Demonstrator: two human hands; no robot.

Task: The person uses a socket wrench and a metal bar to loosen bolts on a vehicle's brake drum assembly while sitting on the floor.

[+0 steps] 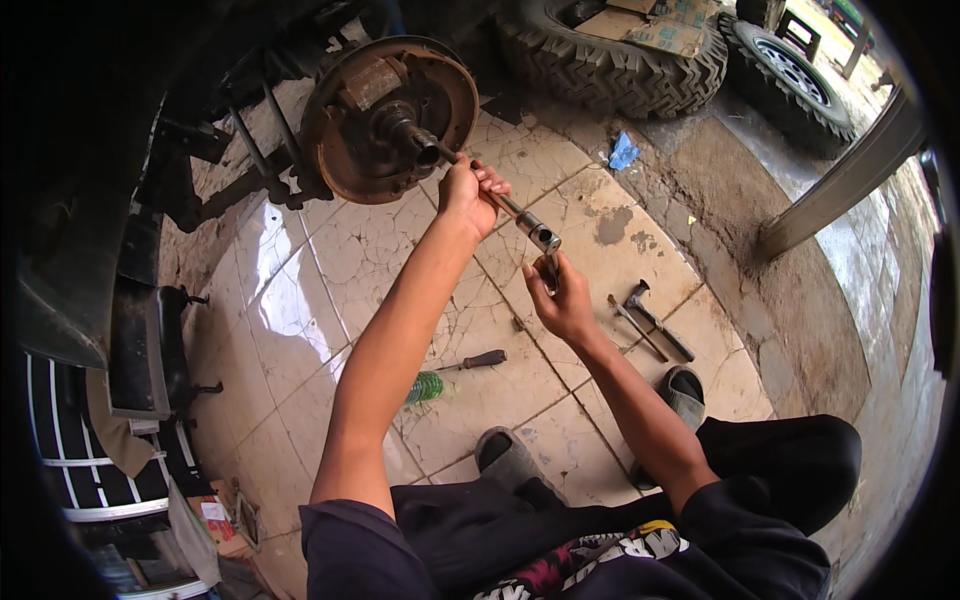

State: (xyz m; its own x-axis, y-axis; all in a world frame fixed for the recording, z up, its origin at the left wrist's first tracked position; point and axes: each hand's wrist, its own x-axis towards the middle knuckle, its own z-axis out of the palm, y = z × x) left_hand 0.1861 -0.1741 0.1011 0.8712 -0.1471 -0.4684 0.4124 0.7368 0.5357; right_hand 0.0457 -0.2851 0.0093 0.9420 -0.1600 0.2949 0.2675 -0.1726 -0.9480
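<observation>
My left hand [466,200] is closed around a long metal bar, which runs from beside the hub up front toward my right hand. At the bar's near end is a shiny socket-wrench head [540,236] with a round hole in it. The fingers of my right hand [565,305] are closed on a darker part just below that head; its exact shape is partly hidden. Beyond my left hand stands a rusty round brake backing plate [455,100] with a greasy axle hub [405,130] sticking out of its middle. The bar's far tip appears close to the hub's end; contact is unclear.
On the cracked tile floor lie a screwdriver [485,359], a green ribbed plastic bottle [425,388], a hammer [662,325] and a thin rod [640,330]. Large tires [620,75] rest at the back right, near a blue wrapper [624,151] and a slanted post [845,185].
</observation>
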